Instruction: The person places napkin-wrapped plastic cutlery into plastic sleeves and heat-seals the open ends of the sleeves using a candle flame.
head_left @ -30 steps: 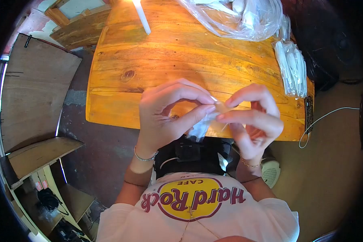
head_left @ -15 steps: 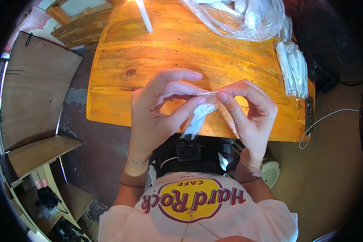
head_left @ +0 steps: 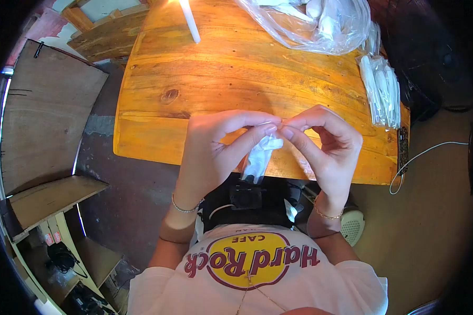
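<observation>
A small clear plastic packet [head_left: 259, 160] with something white inside hangs below my fingers, over the near table edge. My left hand [head_left: 218, 142] is closed in a pinch at the packet's top edge. Thumb and forefinger of my right hand [head_left: 326, 142] pinch the same edge, and the fingertips of both hands nearly meet there. What exactly the white contents are I cannot make out. Farther off, a lit white candle [head_left: 190, 23] stands at the table's far side.
On the wooden table [head_left: 157, 126] a large clear bag [head_left: 331, 31] of white items lies at the far right. Several filled clear packets [head_left: 379, 92] are stacked by the right edge. A pale cable [head_left: 431, 149] runs off the table there.
My left hand has moved right and its forefinger has come down, closing the gap to my right hand at the packet's edge. The packet has shifted slightly right.
</observation>
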`<control>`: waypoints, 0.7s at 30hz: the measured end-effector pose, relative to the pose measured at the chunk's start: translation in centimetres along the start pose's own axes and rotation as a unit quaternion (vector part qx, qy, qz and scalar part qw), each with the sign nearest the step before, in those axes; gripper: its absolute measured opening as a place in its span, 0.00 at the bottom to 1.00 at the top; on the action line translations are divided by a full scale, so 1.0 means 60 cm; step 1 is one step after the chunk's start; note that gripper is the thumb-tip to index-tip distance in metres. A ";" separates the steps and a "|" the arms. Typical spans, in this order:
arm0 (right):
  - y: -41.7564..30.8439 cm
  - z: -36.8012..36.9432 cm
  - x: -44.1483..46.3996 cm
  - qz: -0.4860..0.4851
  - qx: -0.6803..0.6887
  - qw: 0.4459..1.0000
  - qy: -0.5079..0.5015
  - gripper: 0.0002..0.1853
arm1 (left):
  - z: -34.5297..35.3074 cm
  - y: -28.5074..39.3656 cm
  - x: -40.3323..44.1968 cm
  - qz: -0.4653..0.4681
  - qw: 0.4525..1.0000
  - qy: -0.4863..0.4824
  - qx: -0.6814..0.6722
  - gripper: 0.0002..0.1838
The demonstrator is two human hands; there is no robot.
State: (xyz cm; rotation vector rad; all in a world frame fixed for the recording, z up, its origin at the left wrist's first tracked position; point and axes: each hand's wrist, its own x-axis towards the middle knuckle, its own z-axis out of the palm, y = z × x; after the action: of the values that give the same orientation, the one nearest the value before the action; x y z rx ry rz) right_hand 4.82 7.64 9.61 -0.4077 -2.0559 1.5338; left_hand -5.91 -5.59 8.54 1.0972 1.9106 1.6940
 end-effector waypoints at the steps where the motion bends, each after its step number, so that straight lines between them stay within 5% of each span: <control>1: 0.000 -0.001 -0.001 0.009 0.012 1.000 -0.003 0.04 | -0.003 -0.001 0.000 0.005 1.000 -0.008 0.001 0.06; 11: 0.005 0.006 0.000 0.055 0.082 0.995 -0.013 0.03 | -0.007 0.006 0.004 -0.003 0.998 0.034 -0.058 0.12; 21: -0.040 0.012 0.066 -0.026 0.084 0.996 -0.011 0.02 | -0.030 0.035 0.046 0.015 0.991 0.083 -0.101 0.07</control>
State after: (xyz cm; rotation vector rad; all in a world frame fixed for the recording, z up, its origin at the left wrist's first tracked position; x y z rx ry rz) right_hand 1.38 8.47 12.68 -0.2720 -1.9194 1.6703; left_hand -8.31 -4.81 11.53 0.9392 1.7748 2.0003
